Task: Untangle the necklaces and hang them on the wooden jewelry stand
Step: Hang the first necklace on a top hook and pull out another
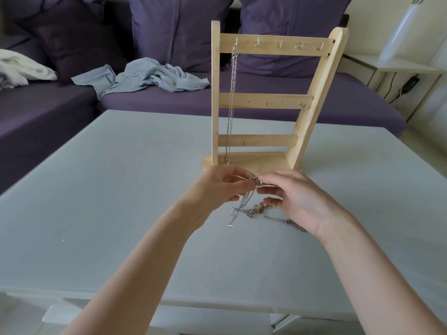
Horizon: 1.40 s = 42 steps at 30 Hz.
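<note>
Left hand (217, 187) and right hand (294, 197) pinch silver chain (249, 197).

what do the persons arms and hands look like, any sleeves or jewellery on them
Both arms are bare from the bottom edge of the picture to the fingers: no sleeve shows on either forearm. The left hand and right hand show no glove, and no watch or bracelet sits on either wrist. No ring can be made out, though some fingers are partly hidden. Fingernails look short and unpainted where visible.
</note>
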### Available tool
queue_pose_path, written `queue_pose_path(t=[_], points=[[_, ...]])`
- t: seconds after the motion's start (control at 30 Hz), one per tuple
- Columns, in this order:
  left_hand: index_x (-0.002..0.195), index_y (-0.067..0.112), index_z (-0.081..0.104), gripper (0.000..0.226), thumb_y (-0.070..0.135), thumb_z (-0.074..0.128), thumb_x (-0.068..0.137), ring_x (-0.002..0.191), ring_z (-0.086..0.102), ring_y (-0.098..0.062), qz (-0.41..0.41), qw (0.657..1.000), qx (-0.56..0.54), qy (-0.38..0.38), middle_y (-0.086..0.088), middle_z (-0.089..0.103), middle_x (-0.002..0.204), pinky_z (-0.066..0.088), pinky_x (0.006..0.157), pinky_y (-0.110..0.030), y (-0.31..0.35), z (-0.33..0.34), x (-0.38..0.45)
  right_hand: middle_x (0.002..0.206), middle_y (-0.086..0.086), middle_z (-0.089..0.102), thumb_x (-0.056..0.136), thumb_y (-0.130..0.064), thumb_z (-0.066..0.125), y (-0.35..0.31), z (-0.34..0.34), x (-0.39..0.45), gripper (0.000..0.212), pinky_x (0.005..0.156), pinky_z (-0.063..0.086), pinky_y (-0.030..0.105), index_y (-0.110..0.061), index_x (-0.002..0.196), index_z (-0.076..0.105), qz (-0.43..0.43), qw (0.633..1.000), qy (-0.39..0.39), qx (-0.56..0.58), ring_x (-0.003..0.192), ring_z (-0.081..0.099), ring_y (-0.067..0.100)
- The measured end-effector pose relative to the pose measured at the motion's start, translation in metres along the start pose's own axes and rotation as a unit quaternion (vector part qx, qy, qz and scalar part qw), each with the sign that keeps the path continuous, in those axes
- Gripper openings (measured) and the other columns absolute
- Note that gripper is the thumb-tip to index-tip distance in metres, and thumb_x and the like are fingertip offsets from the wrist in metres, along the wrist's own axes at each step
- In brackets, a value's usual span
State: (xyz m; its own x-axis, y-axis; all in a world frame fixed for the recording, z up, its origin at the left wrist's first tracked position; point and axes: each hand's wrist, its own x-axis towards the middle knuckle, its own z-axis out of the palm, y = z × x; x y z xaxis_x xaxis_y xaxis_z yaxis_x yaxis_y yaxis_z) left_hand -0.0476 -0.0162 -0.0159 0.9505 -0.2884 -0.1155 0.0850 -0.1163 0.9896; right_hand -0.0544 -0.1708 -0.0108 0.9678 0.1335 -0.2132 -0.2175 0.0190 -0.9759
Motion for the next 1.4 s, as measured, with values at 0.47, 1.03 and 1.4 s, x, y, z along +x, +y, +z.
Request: queue_pose_path(t=[0.47,1.03,1.4], points=[[0.076,0.010,0.058,0.014,0.004,0.059,0.088,0.062,0.057,-0.010,-0.044,0.985,-0.132,0.104,-0.002,0.057,0.069,0.054,0.064,-0.018,-0.007,-0.009,0.006,0.047,-0.003,0.039,0.090,-0.011,0.055,-0.007,-0.003,-0.004,0.018,0.040,0.029,0.018,-0.008,0.073,0.054,0.025,0.994,0.006,0.110,0.049,0.047,0.013],[0.078,0.018,0.051,0.014,0.013,0.056,0.091,0.039,0.043,-0.005,-0.027,0.984,-0.151,0.096,0.002,0.051,0.071,0.037,0.040,-0.015,0.003,-0.002,0.001,0.059,0.002,0.057,0.086,-0.008,0.062,-0.004,-0.003,-0.004,0.009,0.035,0.029,0.016,-0.008,0.077,0.063,0.004,0.998,0.052,0.036,0.045,0.052,0.010],[0.088,0.013,0.055,0.013,0.021,0.048,0.096,0.033,0.047,-0.007,-0.036,0.980,-0.079,0.176,0.001,0.055,0.069,0.025,0.038,-0.015,0.003,0.003,0.001,0.049,-0.004,0.043,0.088,-0.011,0.058,-0.005,0.002,-0.005,0.017,0.038,0.013,0.018,-0.008,0.072,0.057,-0.021,0.998,0.062,-0.011,0.035,0.024,0.006]])
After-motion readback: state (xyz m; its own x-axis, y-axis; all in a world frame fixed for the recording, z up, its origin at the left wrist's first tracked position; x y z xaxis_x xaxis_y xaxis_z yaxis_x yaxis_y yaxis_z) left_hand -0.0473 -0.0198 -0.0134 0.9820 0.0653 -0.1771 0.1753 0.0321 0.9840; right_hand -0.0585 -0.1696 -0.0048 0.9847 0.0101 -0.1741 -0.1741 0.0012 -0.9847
